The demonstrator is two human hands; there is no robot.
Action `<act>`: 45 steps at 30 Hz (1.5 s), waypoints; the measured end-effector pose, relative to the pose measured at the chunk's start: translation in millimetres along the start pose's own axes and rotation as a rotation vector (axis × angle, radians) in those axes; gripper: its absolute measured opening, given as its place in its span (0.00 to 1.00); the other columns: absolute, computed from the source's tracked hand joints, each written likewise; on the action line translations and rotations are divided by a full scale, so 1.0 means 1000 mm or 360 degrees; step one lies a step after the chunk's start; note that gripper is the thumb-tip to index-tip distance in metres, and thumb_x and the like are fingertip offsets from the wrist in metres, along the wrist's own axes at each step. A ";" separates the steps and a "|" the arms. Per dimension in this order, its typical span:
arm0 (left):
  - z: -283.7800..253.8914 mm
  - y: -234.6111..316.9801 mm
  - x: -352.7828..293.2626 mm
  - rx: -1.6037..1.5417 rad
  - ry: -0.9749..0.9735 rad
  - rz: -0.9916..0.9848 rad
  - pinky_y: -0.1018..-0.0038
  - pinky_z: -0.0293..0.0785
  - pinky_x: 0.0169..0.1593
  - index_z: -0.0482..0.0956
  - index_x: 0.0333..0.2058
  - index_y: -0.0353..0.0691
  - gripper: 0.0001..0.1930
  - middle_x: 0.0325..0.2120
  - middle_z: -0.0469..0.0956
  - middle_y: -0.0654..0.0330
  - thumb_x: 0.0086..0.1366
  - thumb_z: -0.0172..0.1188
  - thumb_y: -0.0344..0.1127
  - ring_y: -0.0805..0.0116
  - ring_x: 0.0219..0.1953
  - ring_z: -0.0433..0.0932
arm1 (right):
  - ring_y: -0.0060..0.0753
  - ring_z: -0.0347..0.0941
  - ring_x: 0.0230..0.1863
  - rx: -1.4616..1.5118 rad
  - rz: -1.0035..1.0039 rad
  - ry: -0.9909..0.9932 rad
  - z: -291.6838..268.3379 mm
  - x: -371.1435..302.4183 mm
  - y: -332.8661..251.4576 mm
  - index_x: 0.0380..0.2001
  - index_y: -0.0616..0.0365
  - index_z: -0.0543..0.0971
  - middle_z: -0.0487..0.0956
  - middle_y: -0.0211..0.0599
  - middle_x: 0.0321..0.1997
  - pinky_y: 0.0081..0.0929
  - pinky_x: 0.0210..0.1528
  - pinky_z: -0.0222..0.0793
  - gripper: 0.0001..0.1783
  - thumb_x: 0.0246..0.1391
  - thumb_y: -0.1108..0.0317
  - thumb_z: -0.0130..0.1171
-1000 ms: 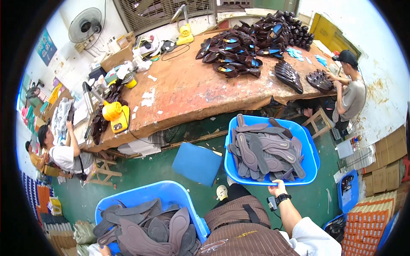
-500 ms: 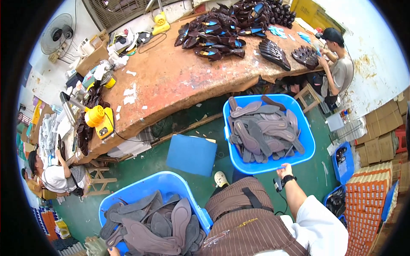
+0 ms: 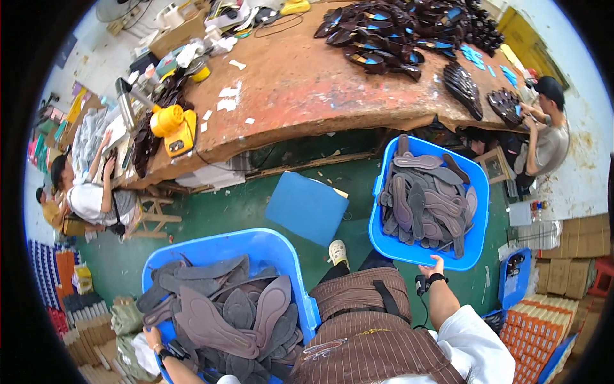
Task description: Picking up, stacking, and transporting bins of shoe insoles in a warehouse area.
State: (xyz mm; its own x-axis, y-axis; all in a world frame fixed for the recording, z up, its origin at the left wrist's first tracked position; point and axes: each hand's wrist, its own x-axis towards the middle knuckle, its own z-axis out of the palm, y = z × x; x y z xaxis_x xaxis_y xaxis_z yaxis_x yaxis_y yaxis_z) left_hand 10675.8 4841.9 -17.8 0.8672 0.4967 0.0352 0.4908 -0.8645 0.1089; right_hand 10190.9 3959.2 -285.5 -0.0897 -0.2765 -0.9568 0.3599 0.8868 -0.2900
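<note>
Two blue plastic tubs full of grey-brown shoe insoles stand on the floor. My left hand (image 3: 154,340) is closed around the outer left rim of the near-left tub (image 3: 289,251). Insoles (image 3: 211,320) lie loosely heaped in it, some tilted against others. My right hand (image 3: 433,265) grips the near rim of the right tub (image 3: 382,241), its fingertips partly hidden by the edge. The insoles (image 3: 430,201) in that one lie flatter, in a crossed pile. Neither hand holds an insole.
A long worktable (image 3: 275,96) carries dark glossy shoes (image 3: 377,38) and a yellow tool on a stand (image 3: 173,128). A blue board (image 3: 307,208) lies on the green floor between the tubs. Co-workers sit at left (image 3: 89,192) and right (image 3: 550,128). Boxes (image 3: 531,333) are stacked at right.
My view has turned, so the table and right tub appear further right. The left tub sits higher in view, and more of my left hand and wrist shows. Both hands stay at the rims.
</note>
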 end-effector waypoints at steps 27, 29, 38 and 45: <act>-0.100 0.156 -0.098 0.0628 0.0264 -0.0066 0.57 0.68 0.49 0.70 0.54 0.49 0.32 0.42 0.78 0.45 0.45 0.51 0.43 0.45 0.45 0.76 | 0.41 0.65 0.49 -0.1553 -0.0314 0.0425 0.000 0.026 -0.077 0.38 0.64 0.70 0.70 0.47 0.50 0.38 0.51 0.63 0.23 0.33 0.67 0.60; -0.092 0.162 -0.098 0.0479 0.0273 -0.0092 0.59 0.67 0.51 0.71 0.53 0.44 0.31 0.45 0.76 0.47 0.46 0.53 0.44 0.49 0.47 0.75 | 0.41 0.67 0.49 -0.1669 -0.0731 0.0319 0.010 0.027 -0.069 0.39 0.64 0.72 0.72 0.47 0.50 0.36 0.52 0.63 0.23 0.34 0.68 0.59; -0.069 0.107 -0.047 0.0317 0.0533 0.0139 0.59 0.70 0.46 0.73 0.51 0.41 0.30 0.41 0.78 0.46 0.45 0.56 0.40 0.47 0.44 0.76 | 0.29 0.69 0.54 -0.2206 -0.0751 -0.1719 0.210 -0.147 0.085 0.57 0.59 0.66 0.72 0.41 0.55 0.29 0.54 0.65 0.29 0.51 0.67 0.58; -0.040 0.072 0.034 0.0100 0.0602 0.0412 0.57 0.71 0.42 0.76 0.48 0.46 0.26 0.35 0.80 0.48 0.45 0.57 0.42 0.44 0.37 0.77 | 0.30 0.67 0.54 -0.2073 0.0488 -0.2207 0.216 -0.244 0.237 0.66 0.55 0.48 0.68 0.37 0.57 0.36 0.57 0.63 0.41 0.56 0.59 0.58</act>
State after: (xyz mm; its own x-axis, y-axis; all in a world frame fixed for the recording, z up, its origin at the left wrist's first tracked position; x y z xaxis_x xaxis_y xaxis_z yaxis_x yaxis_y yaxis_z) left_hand 10737.4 4799.6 30.8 0.8757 0.2471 0.4149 0.2764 -0.9610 -0.0111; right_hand 10499.0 4156.4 -116.0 0.7575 0.4439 -0.4787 -0.6512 0.4617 -0.6023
